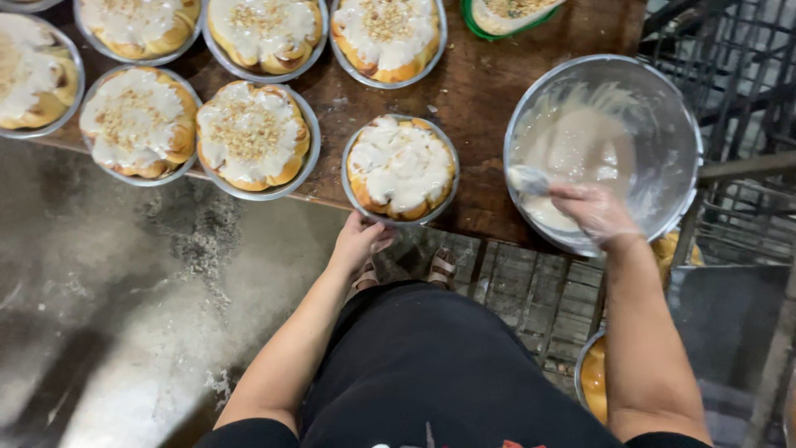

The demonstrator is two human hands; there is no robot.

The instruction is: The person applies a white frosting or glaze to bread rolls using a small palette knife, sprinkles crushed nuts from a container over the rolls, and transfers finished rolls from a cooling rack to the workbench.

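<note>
A round foil pan of glazed buns [400,166] sits at the near edge of a brown wooden table [481,99]. My left hand [358,239] grips the pan's near rim from below. My right hand [595,212], in a thin clear glove, is inside a large metal bowl [663,108] of white icing and holds a spoon [529,179] coated with icing. The bowl overhangs the table's near right edge.
Several more pans of iced buns topped with crumbs [253,137] fill the table's left and back. A green-rimmed dish [506,17] stands at the back. A dark wire rack [730,50] is at right. Below lie a stained concrete floor [124,315] and my sandalled feet [441,265].
</note>
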